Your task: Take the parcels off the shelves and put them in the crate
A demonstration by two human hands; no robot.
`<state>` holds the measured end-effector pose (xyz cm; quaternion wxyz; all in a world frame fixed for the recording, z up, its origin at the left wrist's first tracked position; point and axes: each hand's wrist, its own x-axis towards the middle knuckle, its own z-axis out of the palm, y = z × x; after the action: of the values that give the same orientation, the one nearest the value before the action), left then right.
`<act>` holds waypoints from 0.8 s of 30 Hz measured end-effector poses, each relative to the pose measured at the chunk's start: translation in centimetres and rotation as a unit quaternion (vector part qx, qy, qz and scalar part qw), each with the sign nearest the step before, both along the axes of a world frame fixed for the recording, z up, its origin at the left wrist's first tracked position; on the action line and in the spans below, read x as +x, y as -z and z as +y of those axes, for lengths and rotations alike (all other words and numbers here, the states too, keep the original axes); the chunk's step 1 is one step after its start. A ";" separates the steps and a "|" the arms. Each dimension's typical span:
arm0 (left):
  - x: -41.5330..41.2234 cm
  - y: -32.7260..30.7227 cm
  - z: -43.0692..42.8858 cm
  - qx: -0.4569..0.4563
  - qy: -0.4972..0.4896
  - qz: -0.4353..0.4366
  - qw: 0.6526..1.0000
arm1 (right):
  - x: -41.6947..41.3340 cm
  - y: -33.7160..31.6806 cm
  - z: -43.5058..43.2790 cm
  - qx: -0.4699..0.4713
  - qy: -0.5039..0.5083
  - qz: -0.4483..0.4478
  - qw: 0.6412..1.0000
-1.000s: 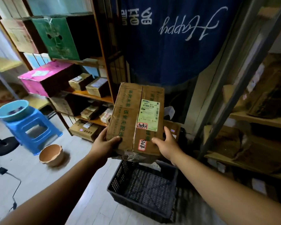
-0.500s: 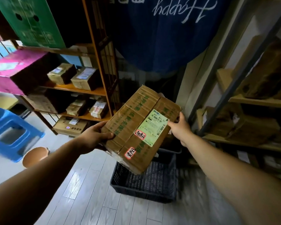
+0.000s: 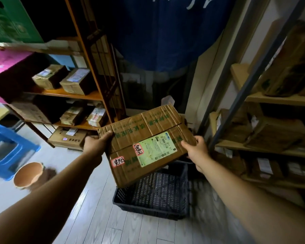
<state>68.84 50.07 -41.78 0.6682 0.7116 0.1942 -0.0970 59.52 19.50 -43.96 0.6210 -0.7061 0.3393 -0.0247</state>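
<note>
The brown cardboard parcel (image 3: pixel 144 145) has tipped further, sinking toward the dark plastic mesh crate (image 3: pixel 153 196) below it.

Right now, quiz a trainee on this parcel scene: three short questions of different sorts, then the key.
1. True or false: the cardboard parcel already rests inside the black crate.
2. Which hands hold the parcel? A: left hand only; B: right hand only; C: both.
3. Fill in: the stool on the floor is coloured ____.

Key: 1 false; 2 C; 3 blue.
</note>
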 end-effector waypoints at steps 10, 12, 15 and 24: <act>1.6 17.7 -4.9 0.053 0.194 0.046 0.979 | -1.4 21.4 0.2 -0.069 0.019 0.087 0.994; 1.8 22.1 -5.3 0.087 0.189 0.031 0.978 | -1.5 25.4 0.5 -0.074 0.014 0.100 0.992; 2.2 28.7 -5.4 0.142 0.208 0.037 0.967 | -1.3 31.3 0.7 -0.083 0.004 0.111 0.990; 5.6 46.5 -3.8 0.306 0.293 0.023 0.906 | -0.4 46.9 1.2 -0.124 -0.026 0.161 0.979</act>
<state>74.47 46.29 -88.27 0.3545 0.9035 0.0126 -0.2406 59.14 20.70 -90.82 0.4664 -0.7810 0.4104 0.0636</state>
